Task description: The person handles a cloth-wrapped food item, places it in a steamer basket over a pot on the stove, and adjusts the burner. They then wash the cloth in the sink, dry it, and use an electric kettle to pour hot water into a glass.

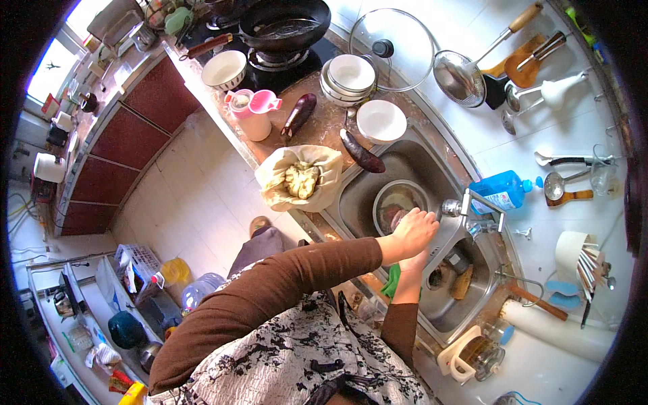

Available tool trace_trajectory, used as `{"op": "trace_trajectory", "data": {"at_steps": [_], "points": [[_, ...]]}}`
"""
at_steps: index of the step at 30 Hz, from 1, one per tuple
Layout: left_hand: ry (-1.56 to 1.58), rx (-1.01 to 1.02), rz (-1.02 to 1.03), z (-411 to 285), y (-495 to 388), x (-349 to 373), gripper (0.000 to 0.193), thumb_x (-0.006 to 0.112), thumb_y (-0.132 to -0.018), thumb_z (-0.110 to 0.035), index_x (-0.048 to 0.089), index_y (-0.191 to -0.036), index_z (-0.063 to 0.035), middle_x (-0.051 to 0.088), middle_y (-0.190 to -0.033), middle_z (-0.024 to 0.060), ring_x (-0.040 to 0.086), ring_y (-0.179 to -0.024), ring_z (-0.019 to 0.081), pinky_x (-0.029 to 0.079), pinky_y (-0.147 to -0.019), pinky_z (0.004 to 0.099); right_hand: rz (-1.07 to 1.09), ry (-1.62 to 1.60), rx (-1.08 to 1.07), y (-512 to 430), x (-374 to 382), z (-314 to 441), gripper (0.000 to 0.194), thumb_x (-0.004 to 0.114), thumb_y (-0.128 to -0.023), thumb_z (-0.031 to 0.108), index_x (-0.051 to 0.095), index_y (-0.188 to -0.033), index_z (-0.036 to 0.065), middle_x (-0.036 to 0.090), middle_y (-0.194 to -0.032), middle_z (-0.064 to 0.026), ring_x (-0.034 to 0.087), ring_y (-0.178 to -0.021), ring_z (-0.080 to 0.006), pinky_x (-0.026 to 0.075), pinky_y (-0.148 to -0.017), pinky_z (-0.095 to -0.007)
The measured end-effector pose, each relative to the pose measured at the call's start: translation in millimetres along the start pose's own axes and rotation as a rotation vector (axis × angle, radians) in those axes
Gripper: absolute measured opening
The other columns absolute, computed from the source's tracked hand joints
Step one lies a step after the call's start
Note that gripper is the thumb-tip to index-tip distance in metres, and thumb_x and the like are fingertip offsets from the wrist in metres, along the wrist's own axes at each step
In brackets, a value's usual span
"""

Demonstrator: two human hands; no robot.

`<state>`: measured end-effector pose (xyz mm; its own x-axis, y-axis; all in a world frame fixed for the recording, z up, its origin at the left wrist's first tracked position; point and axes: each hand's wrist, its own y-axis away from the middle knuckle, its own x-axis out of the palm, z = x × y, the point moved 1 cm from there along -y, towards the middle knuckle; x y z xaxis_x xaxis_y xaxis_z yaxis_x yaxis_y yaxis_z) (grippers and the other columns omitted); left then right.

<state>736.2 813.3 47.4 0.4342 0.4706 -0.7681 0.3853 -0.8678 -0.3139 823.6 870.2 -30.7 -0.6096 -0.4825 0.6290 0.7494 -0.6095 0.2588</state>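
My left hand (411, 233) reaches across the sink with its fingers curled, just over my right hand (415, 261). The two hands overlap near the divider between the sink basins. What lies between or inside them is hidden. Beside them, in the larger sink basin (349, 200), sits a round metal bowl (375, 211) with a dark reddish thing in it, too blurred to name. The faucet (464, 210) stands just past my fingers. A green cloth (392, 283) hangs at the sink's front edge behind my right forearm.
One eggplant (300, 115) lies on the counter; another eggplant (362, 152) overhangs the sink corner. Nearby are a cloth-lined container (324, 198) of pale lumps, a pink-lidded jar (255, 125), white bowls (381, 120), a wok (283, 25), and a blue detergent bottle (498, 191).
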Motion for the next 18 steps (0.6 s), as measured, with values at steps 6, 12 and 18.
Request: {"op": "trace_trajectory", "data": {"at_steps": [6,12,18], "points": [[0.284,0.064,-0.212,-2.0,34.0,-72.2,0.017,0.061,-0.079,-0.019,0.052,-0.085,-0.0065,0.051,-0.083,0.0108,0.054,-0.078,0.0298,0.04,-0.067,0.0395,-0.022,0.206,0.001,11.8,6.9,17.9,0.041,0.038,-0.096,0.037,0.051,-0.118,0.006,0.053,-0.119,-0.0093,0.05,-0.112,-0.0218,0.038,-0.097,-0.0365],[0.459,0.195,-0.202,12.4,96.1,-161.7,0.02,0.061,-0.084,-0.022,0.048,-0.084,-0.0061,0.049,-0.081,0.012,0.051,-0.074,0.0326,0.041,-0.064,0.0417,-0.369,1.036,-0.296,2.9,-128.6,-6.3,0.03,0.06,-0.087,0.022,0.059,-0.107,-0.001,0.062,-0.101,-0.0099,0.059,-0.094,-0.019,0.048,-0.079,-0.034],[0.377,0.07,-0.21,93.3,191.6,-266.0,0.021,0.06,-0.086,-0.025,0.048,-0.084,-0.0068,0.047,-0.081,0.0112,0.051,-0.074,0.0325,0.041,-0.064,0.0421,-0.479,1.351,-0.551,21.2,23.9,-1.4,0.035,0.066,-0.085,0.021,0.058,-0.112,-0.001,0.056,-0.107,-0.0131,0.061,-0.088,-0.0208,0.049,-0.078,-0.0327]]}}
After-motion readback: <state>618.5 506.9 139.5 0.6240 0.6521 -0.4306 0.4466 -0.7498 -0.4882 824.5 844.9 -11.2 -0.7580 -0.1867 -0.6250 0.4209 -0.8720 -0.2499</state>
